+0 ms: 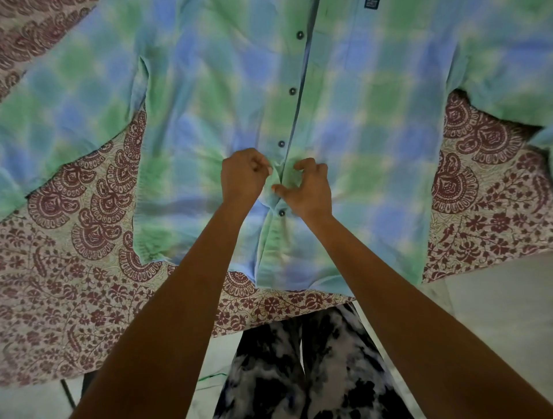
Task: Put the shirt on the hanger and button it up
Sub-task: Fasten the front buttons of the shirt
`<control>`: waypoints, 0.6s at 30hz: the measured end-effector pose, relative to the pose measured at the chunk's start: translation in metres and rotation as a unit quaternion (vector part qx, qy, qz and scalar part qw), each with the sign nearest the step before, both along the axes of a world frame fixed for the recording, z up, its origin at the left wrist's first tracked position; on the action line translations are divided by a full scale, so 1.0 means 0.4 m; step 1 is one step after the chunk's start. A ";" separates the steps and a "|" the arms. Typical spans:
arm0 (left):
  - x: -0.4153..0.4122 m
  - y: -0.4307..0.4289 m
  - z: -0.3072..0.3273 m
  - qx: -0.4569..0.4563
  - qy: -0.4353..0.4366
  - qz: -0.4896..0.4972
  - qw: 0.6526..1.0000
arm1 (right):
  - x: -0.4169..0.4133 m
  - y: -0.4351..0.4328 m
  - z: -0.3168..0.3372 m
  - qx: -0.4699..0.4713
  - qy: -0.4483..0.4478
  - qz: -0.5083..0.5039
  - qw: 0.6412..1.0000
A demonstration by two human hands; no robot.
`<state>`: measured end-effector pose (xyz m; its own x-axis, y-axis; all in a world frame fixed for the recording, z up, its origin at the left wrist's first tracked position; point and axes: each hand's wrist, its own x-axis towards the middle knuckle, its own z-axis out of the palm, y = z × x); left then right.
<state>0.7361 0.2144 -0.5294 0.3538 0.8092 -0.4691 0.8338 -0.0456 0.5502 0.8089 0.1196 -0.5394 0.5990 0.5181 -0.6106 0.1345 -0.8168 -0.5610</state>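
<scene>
Looking down, we see a big cloth (74,269) with dark red flowers and curls on it. It is spread out flat, and its near edge hangs down a little. We cannot tell what is under it.

On the cloth lies the shirt (374,149). It has soft green and blue squares. It lies flat with its front up. The top end is far from us and the bottom edge is close to us. Its sleeves spread out to both sides.

Low on the right we see a pale floor (493,329). Our legs, in black and white trousers (299,373), stand just below the cloth's edge.

Both our bare arms reach to the middle of the shirt. Our left grip (244,176) has its fingers curled and pinches the shirt's front on the left side of the opening. Our right grip (305,188) pinches the front on the other side with thumb and bent fingers. The two are very near each other, with the opening line between them. The shirt is bunched up a bit there.

Four small dark buttons (292,91) sit in a row along the opening. Three are beyond our hands, where the front lies shut. One is just by our right wrist. Near the bottom edge the two sides gape a little.

A tiny dark blue label (371,3) shows at the very top.
</scene>
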 end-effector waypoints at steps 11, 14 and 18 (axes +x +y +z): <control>0.001 -0.026 0.009 -0.062 -0.061 -0.005 0.996 | -0.023 -0.011 0.003 0.064 0.007 -0.183 0.981; 0.001 -0.038 0.019 -0.082 -0.080 0.003 0.993 | -0.035 -0.027 0.001 0.095 0.083 -0.311 0.942; 0.008 -0.052 0.021 -0.099 -0.090 0.018 0.991 | -0.050 -0.037 0.006 0.120 0.150 -0.370 0.909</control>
